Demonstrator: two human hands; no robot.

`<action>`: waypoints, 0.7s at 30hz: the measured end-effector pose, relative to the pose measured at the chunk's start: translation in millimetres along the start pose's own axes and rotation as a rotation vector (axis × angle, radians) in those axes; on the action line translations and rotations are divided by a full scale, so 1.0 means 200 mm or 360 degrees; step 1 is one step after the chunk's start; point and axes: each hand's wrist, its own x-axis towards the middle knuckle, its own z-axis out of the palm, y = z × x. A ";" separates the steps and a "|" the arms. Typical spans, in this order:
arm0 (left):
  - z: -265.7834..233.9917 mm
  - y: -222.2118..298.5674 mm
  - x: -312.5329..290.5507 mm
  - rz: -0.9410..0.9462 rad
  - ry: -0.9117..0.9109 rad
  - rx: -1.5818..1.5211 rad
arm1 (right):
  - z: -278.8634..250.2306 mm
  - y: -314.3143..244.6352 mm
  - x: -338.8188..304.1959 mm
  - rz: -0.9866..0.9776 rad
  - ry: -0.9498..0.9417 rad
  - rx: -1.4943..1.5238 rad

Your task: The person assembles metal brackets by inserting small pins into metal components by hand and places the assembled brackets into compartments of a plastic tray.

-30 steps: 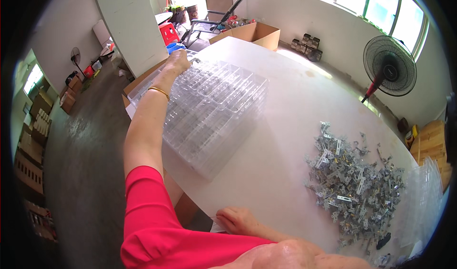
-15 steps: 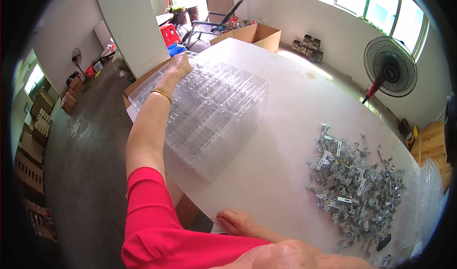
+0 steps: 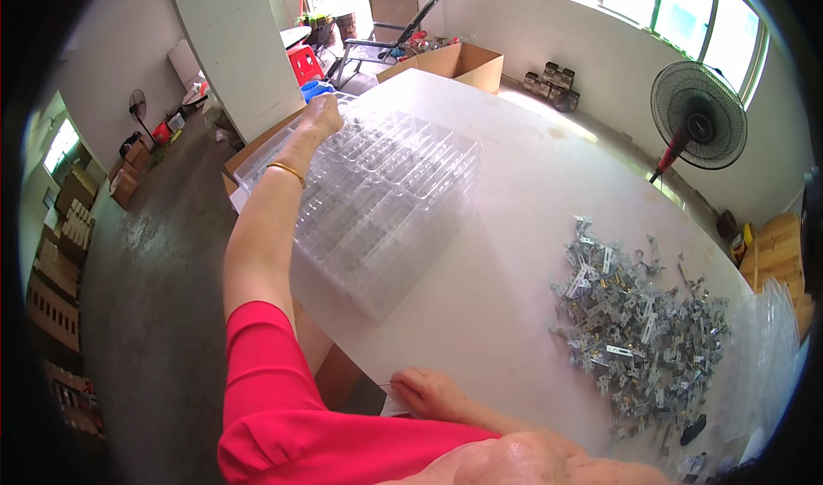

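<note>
Gripping one clear tray [image 3: 377, 189], left hand [image 3: 321, 114] fingers clamp its far edge; right hand [image 3: 426, 391] rests curled.

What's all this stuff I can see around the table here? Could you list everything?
clear plastic trays: a stack, count unclear, transparent, left part of table
metal parts: one big pile, silver-grey, right part of table
table: one, white, centre
more clear trays: a stack, transparent, table's right edge
standing fan: one, black with red pole, right by the wall
cardboard box: one, brown, open, beyond the table
folding chair: one, dark, far end
plastic stool: one, red, by the pillar
left hand: on the far end of the trays, gold bangle on the wrist
right hand: at the table's near edge
</note>
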 end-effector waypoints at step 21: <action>-0.77 1.23 -1.68 0.0245 -0.0040 -0.2089 | -0.47 -0.27 -0.16 -0.0169 0.1119 0.0804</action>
